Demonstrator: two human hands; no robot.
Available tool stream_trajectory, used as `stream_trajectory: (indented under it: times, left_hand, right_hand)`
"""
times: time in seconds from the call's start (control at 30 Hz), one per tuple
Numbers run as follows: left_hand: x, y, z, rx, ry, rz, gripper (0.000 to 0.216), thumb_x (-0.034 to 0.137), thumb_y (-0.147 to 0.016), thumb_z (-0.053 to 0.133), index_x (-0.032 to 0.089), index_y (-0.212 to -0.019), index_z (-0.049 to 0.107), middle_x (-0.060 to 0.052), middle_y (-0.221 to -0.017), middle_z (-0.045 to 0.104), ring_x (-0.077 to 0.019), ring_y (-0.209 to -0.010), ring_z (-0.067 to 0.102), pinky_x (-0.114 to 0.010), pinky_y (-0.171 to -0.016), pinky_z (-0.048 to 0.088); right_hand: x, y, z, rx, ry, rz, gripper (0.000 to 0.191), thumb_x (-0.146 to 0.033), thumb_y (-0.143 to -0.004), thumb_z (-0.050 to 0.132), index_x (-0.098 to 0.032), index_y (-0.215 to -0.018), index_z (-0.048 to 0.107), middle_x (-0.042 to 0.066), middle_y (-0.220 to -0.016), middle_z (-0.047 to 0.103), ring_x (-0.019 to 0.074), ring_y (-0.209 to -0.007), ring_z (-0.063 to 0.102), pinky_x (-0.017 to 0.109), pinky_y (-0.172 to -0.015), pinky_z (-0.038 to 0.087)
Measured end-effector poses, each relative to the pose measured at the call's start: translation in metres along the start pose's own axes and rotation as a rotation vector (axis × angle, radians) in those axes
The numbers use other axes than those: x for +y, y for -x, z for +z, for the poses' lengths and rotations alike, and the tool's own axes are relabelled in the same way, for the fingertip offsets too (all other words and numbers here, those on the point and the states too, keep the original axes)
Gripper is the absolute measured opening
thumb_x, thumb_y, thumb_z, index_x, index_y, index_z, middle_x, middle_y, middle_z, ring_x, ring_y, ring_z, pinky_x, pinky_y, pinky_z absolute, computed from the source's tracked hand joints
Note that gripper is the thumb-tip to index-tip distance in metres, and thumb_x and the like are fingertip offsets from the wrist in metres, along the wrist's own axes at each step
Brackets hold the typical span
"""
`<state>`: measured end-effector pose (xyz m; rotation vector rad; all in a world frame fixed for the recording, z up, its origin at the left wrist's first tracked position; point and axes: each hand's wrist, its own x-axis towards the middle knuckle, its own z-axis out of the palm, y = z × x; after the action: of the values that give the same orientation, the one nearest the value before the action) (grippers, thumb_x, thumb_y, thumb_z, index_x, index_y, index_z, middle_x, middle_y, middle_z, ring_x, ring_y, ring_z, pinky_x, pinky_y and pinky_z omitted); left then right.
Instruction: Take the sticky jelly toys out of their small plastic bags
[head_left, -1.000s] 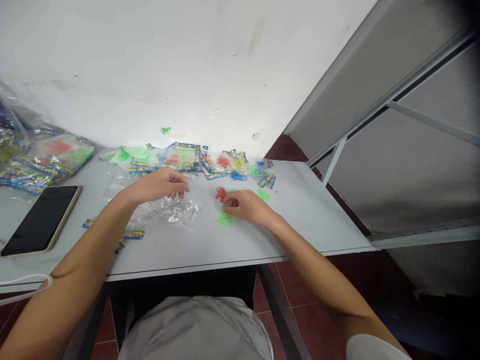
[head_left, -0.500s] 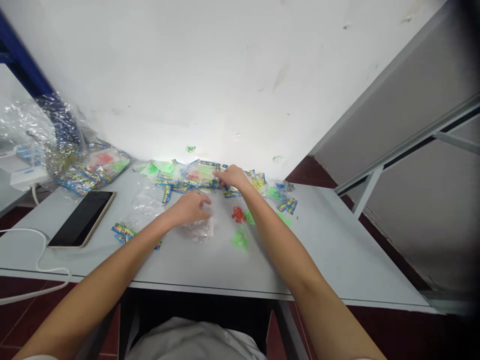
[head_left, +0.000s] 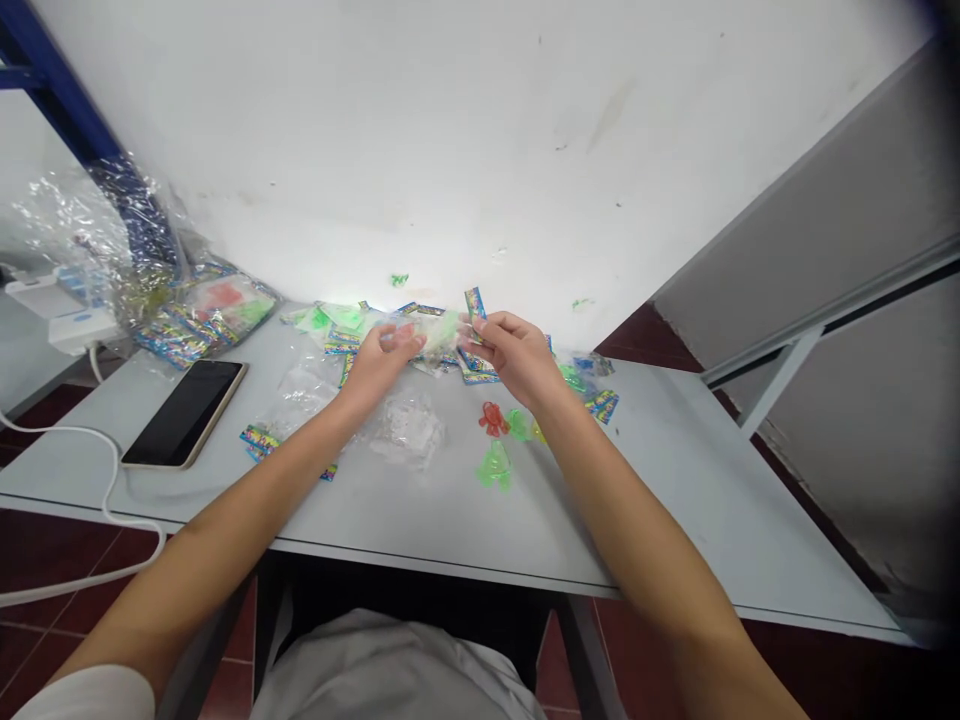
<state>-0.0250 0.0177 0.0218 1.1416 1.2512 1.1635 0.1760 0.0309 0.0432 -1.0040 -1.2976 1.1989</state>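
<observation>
My left hand (head_left: 381, 365) pinches the left side of a clear plastic packet (head_left: 444, 335) with something pale green inside. At the packet's other side is my right hand (head_left: 517, 355), its fingers closed on it; a small printed label (head_left: 474, 301) sticks up at those fingertips. Nearer me lie a red plastic toy figure (head_left: 493, 419), a green toy figure (head_left: 517, 425) and a larger light-green figure (head_left: 495, 466). Crumpled clear wrappers (head_left: 411, 432) lie just below my left hand. Behind both hands are several more printed packets, partly hidden.
A phone (head_left: 185, 413) lies at the left, beside a white cable (head_left: 112, 490). A large bag of packets (head_left: 217, 305) rests at the back left. Printed strips (head_left: 259, 440) lie near my left forearm. A white wall (head_left: 420, 150) rises behind the table (head_left: 420, 545).
Both hands have come together around the clear packet, lifting it from the pile. My left hand moved up off the crumpled wrappers. The view has shifted slightly.
</observation>
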Motion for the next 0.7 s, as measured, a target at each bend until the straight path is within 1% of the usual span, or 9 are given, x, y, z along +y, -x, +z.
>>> stream_trajectory:
  times: [0.07,0.17,0.23,0.3,0.37,0.43,0.53,0.6,0.7]
  left_hand:
    - [0.002,0.003,0.002,-0.051,0.119,-0.056,0.053,0.047,-0.073,0.076,0.018,-0.113,0.058,-0.012,-0.120,0.065,-0.0183,-0.093,0.065,-0.032,-0.084,0.050]
    - [0.003,0.007,0.005,-0.134,0.294,-0.158,0.034,0.033,-0.068,0.081,0.016,-0.091,0.062,-0.007,-0.098,0.070,-0.0138,-0.077,0.065,-0.031,-0.080,0.051]
    - [0.003,0.007,0.008,-0.181,0.390,-0.230,0.031,0.022,-0.063,0.083,0.015,-0.086,0.063,-0.004,-0.084,0.068,-0.0133,-0.074,0.065,-0.031,-0.078,0.051]
    - [0.002,0.007,0.009,-0.184,0.438,-0.247,0.037,0.017,-0.059,0.084,0.015,-0.090,0.063,-0.002,-0.080,0.067,-0.0135,-0.075,0.065,-0.030,-0.077,0.050]
    - [0.001,0.006,0.009,-0.150,0.421,-0.193,0.044,0.018,-0.057,0.086,0.015,-0.093,0.063,-0.002,-0.083,0.068,-0.0135,-0.076,0.064,-0.030,-0.076,0.048]
    - [0.000,0.005,0.007,-0.119,0.336,-0.091,0.048,0.022,-0.056,0.088,0.016,-0.097,0.062,-0.002,-0.084,0.068,-0.0127,-0.073,0.062,-0.030,-0.074,0.046]
    - [-0.001,0.005,0.006,-0.139,0.181,0.022,0.053,0.029,-0.061,0.087,0.017,-0.104,0.059,0.000,-0.080,0.068,-0.0117,-0.067,0.059,-0.029,-0.069,0.043]
    - [0.000,0.006,0.006,-0.189,0.114,0.052,0.054,0.031,-0.064,0.085,0.017,-0.109,0.058,0.000,-0.080,0.068,-0.0114,-0.066,0.058,-0.028,-0.067,0.042]
    - [0.000,0.009,0.008,-0.210,0.055,0.091,0.055,0.034,-0.068,0.083,0.018,-0.113,0.057,0.000,-0.080,0.068,-0.0106,-0.063,0.057,-0.028,-0.066,0.042]
  right_hand:
    - [0.000,0.019,0.001,-0.009,-0.011,-0.013,0.041,-0.056,-0.070,0.079,-0.024,-0.073,0.053,0.002,-0.084,0.068,0.0214,-0.097,0.069,0.039,-0.088,0.059]
    - [0.008,0.042,0.002,0.029,-0.072,-0.049,0.040,-0.056,-0.071,0.079,-0.025,-0.076,0.055,0.000,-0.079,0.066,0.0222,-0.096,0.069,0.041,-0.087,0.059]
    - [0.014,0.052,0.003,0.051,-0.109,-0.047,0.037,-0.053,-0.072,0.080,-0.024,-0.077,0.057,0.000,-0.080,0.066,0.0227,-0.098,0.069,0.040,-0.086,0.059]
    - [0.018,0.058,0.003,0.069,-0.130,0.008,0.035,-0.050,-0.074,0.079,-0.024,-0.076,0.057,0.001,-0.081,0.066,0.0231,-0.098,0.069,0.036,-0.080,0.060]
    - [0.019,0.061,0.003,0.086,-0.163,0.083,0.033,-0.049,-0.074,0.079,-0.024,-0.080,0.057,0.000,-0.083,0.067,0.0220,-0.094,0.070,0.033,-0.074,0.059]
    - [0.017,0.062,0.003,0.103,-0.196,0.151,0.033,-0.049,-0.074,0.078,-0.026,-0.086,0.058,-0.001,-0.086,0.069,0.0193,-0.086,0.070,0.030,-0.069,0.057]
    - [0.017,0.061,0.003,0.108,-0.190,0.226,0.040,-0.053,-0.072,0.078,-0.027,-0.097,0.061,-0.001,-0.086,0.070,0.0155,-0.071,0.067,0.027,-0.059,0.053]
    - [0.018,0.061,0.003,0.090,-0.126,0.273,0.047,-0.052,-0.067,0.081,-0.026,-0.102,0.063,-0.002,-0.078,0.070,0.0140,-0.060,0.062,0.025,-0.049,0.046]
    - [0.020,0.061,0.001,0.077,0.005,0.321,0.048,-0.051,-0.064,0.084,-0.024,-0.099,0.064,-0.003,-0.065,0.067,0.0124,-0.049,0.055,0.022,-0.040,0.032]
